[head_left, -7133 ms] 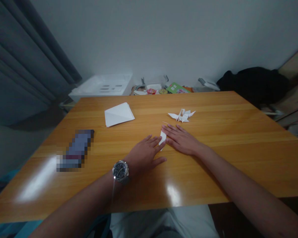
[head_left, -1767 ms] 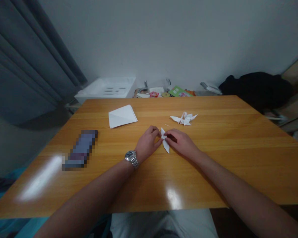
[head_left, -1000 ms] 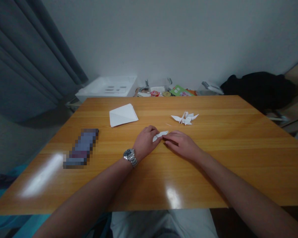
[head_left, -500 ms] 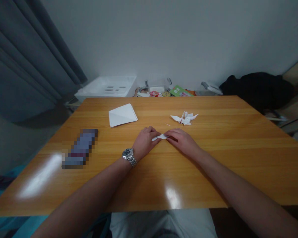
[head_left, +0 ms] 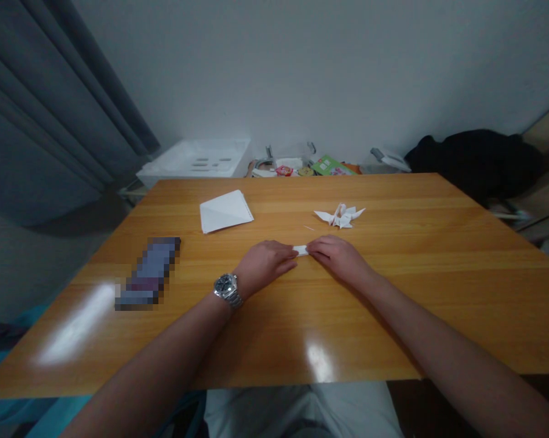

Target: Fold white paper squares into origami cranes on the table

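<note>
Both my hands rest on the wooden table (head_left: 438, 292) and meet over a small folded white paper piece (head_left: 301, 250). My left hand (head_left: 264, 266), with a watch on the wrist, lies palm down with its fingers pressed onto the paper's left end. My right hand (head_left: 335, 257) presses its fingertips on the right end. Only a short strip of the paper shows between them. A finished white paper crane (head_left: 340, 216) sits just beyond my right hand.
A stack of white square paper (head_left: 225, 211) lies at the back left. A blurred dark oblong object (head_left: 148, 274) lies on the left. Behind the table are a white box (head_left: 196, 159), small clutter and a black bag (head_left: 475, 161). Grey curtains hang left.
The paper piece was held up and turned between my fingertips; now it lies flat, mostly covered, with both hands lowered and pressing on it.
</note>
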Demonstrator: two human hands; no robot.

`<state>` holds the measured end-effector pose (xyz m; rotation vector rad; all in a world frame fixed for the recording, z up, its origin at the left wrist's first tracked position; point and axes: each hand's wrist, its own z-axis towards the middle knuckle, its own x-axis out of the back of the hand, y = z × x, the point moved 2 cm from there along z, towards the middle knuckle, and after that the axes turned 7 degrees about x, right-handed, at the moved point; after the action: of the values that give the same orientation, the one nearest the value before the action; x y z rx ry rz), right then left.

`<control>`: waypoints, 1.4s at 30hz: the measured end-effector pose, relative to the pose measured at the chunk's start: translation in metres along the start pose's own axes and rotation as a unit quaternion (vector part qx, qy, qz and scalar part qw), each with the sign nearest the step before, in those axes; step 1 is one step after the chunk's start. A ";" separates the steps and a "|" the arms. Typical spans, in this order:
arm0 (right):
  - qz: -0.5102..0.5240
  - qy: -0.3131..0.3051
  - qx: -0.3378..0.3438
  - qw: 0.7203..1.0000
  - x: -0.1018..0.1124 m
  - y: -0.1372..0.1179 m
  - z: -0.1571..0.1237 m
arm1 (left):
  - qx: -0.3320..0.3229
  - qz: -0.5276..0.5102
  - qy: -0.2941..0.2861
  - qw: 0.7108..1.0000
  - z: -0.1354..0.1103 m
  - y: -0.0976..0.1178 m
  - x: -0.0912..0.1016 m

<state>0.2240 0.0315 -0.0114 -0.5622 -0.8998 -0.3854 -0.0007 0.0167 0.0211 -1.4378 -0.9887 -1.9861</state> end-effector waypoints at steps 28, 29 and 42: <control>-0.047 -0.038 0.003 0.998 0.009 -0.015 0.002 | -0.027 0.039 -0.041 0.998 -0.009 0.008 0.010; -0.048 -0.040 0.003 0.998 0.009 -0.015 0.002 | -0.027 0.037 -0.041 0.998 -0.009 0.008 0.010; -0.047 -0.054 0.006 0.997 0.013 -0.016 0.002 | -0.037 -0.028 -0.069 0.997 -0.003 -0.004 0.013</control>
<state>0.2218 0.0189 0.0051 -0.5346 -1.0353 -0.4366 -0.0100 0.0168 0.0320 -1.6236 -1.0348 -2.0040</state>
